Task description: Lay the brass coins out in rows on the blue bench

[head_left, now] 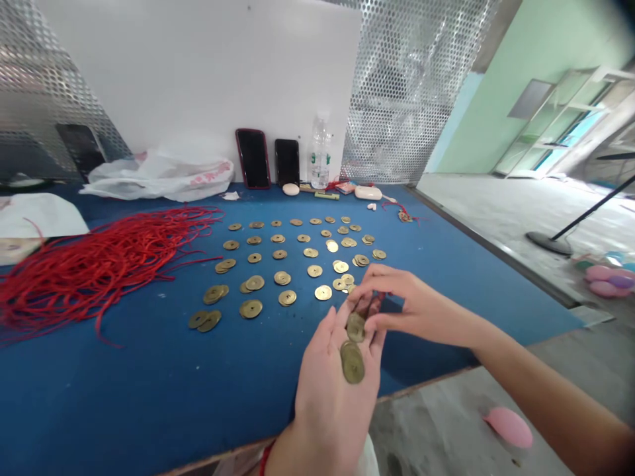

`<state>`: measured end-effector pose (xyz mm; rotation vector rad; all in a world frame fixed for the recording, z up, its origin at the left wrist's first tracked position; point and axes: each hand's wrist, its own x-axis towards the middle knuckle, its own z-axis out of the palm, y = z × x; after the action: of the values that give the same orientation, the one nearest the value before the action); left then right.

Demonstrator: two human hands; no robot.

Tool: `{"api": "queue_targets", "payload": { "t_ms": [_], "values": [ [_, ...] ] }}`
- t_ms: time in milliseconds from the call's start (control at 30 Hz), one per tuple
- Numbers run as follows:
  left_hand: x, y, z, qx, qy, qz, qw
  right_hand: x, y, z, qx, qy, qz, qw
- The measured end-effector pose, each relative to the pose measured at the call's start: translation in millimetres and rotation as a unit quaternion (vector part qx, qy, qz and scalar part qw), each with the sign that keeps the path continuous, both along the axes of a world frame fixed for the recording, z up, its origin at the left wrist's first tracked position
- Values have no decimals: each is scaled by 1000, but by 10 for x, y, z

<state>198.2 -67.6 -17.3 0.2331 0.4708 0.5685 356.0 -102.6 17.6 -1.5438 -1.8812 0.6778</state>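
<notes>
Our left hand [332, 390] holds a few cash coins [352, 362] on its palm, just below our right hand [407, 307]. More coins [282, 278] lie on the table [149, 403] ahead of both hands. A heap of cords [99, 277] lies farther left, and two phones [253, 158] and a plastic bottle [320, 155] stand behind the coins.

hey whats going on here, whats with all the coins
A person is handling square-holed brass coins with bare hands. Their left hand is palm up with a small stack of coins lying on it, and their right hand reaches over it, fingers right by another coin. More coins lie spread in loose rows on a blue table, beside a big tangle of red cord.
</notes>
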Motion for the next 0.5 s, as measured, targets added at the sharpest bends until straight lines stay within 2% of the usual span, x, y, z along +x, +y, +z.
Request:
{"api": "queue_targets", "payload": {
  "t_ms": [167,233,333,400,500],
  "values": [
    [-11,12,59,61,59,28,996,-174,-51,-34,-40,-28,-38,998],
    [-13,11,78,129,120,27,984,-211,-52,-14,-58,-18,-38,997],
    [-15,12,69,236,198,3,951,-243,-50,16,-90,23,-36,995],
    [-17,21,47,221,188,-9,957,-255,-54,33,-112,49,-32,992],
    [-20,36,24,84,86,-13,993,-220,-60,75,-127,80,-26,988]
  ]
}}
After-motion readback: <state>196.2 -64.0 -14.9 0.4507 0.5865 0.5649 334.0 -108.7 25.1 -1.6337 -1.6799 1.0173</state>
